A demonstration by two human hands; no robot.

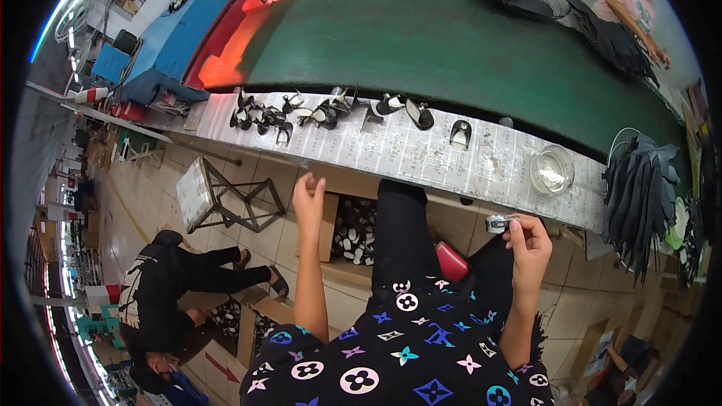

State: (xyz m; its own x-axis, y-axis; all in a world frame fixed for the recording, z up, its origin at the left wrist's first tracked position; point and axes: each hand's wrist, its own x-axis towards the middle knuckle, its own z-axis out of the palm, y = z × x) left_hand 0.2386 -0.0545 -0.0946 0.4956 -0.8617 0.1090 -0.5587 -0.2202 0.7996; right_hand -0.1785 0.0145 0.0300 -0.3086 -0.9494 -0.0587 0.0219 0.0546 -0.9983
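My right hand (530,244) is raised below the counter's near edge and pinches a small silvery piece (496,223) between its fingertips. My left hand (308,199) hangs in the air with loosely curled fingers and nothing in it, just above a cardboard box (328,229) filled with black and white parts. On the pale paper-covered counter (421,154) lies a row of several black and white shoe parts (323,114), beyond my left hand. My dark trousers and a patterned black shirt fill the lower middle.
A green conveyor belt (451,53) runs behind the counter, with a blue and red machine (195,30) at its left end. A glass bowl (551,171) sits on the counter at right. A metal stool (226,199) stands left. One person sits on the floor (180,278); another works at far right (628,0).
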